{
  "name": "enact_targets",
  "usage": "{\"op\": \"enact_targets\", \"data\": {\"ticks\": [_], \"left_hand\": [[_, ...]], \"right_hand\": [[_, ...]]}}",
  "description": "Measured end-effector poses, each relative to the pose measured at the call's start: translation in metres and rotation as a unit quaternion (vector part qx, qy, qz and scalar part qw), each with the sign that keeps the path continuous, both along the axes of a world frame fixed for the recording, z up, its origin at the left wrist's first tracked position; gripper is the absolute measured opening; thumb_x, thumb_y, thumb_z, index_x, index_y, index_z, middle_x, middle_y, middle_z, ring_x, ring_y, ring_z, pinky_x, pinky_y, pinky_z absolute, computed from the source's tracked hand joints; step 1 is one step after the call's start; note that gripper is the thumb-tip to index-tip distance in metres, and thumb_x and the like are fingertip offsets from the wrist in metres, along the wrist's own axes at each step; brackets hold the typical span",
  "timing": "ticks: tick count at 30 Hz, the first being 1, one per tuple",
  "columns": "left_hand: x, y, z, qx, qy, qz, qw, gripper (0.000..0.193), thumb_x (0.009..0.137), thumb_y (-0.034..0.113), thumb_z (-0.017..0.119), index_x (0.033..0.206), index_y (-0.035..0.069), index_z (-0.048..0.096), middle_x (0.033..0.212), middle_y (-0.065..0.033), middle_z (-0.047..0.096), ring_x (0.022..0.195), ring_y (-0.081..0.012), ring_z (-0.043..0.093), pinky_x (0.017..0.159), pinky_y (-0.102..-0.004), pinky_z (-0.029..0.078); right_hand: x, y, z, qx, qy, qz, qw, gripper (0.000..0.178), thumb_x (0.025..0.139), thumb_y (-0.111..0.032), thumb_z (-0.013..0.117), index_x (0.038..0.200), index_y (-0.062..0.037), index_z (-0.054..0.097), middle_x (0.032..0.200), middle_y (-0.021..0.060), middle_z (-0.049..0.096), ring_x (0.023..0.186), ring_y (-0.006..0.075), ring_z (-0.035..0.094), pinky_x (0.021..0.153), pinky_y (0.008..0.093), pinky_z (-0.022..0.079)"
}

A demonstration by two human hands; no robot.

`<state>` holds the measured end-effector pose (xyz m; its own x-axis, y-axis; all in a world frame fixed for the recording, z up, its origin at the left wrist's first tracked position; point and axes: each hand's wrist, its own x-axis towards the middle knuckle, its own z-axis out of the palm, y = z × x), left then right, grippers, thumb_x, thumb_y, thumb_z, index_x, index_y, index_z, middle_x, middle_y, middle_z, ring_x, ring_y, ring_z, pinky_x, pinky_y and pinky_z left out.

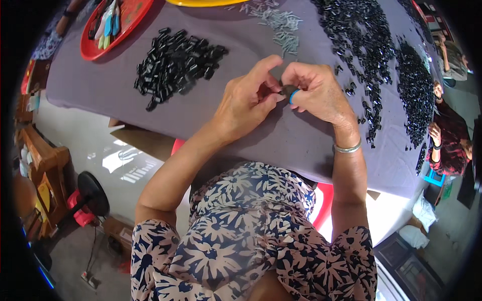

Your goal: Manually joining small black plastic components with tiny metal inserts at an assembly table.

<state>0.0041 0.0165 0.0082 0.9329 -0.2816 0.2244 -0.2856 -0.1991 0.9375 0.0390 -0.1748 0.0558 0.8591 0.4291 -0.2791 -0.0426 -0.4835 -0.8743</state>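
Note:
My left hand (249, 98) and my right hand (316, 93) meet above the table's near part, fingertips almost touching. The left thumb and forefinger pinch together on a tiny dark piece, too small to make out. My right fingers curl closed around a small dark thing with a blue band (294, 96); whether it is held or worn on a finger I cannot tell. Left of my hands lies a heap of glossy black small parts (175, 65). Beyond my hands are scattered small grey pin-like pieces (286, 27).
A grey-purple cloth (241, 30) covers the table. Many more black parts (359, 35) spread along the right. At the far left, a red tray (135, 25) holds several coloured-handled tools; a yellow rim (206, 2) shows beside it. Another person (449, 130) sits at the right.

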Motion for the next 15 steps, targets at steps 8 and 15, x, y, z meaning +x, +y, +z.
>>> {"op": "enact_targets", "data": {"ticks": [8,15], "left_hand": [[-0.005,0.005,-0.007,-0.035,0.058,0.015,0.998,0.064,0.083,-0.007,0.068,0.141,0.008,0.045,0.091,-0.0077,0.067,0.083,-0.0141,0.067,0.077,-0.0287,0.055],[-0.002,0.004,-0.005,-0.074,0.094,0.024,0.993,0.051,0.088,-0.012,0.063,0.134,0.002,0.049,0.097,-0.0028,0.059,0.089,-0.0091,0.058,0.081,-0.0217,0.047]], "right_hand": [[-0.001,0.007,-0.007,0.102,0.044,0.000,0.994,0.017,0.076,0.007,0.053,0.088,-0.0030,0.060,0.074,-0.0015,0.058,0.062,0.0058,0.059,0.052,0.0207,0.050],[-0.002,-0.003,0.004,0.091,-0.018,-0.007,0.996,0.019,0.080,0.008,0.050,0.092,-0.0023,0.061,0.082,0.0011,0.064,0.069,0.0061,0.061,0.054,0.0213,0.050]]}}
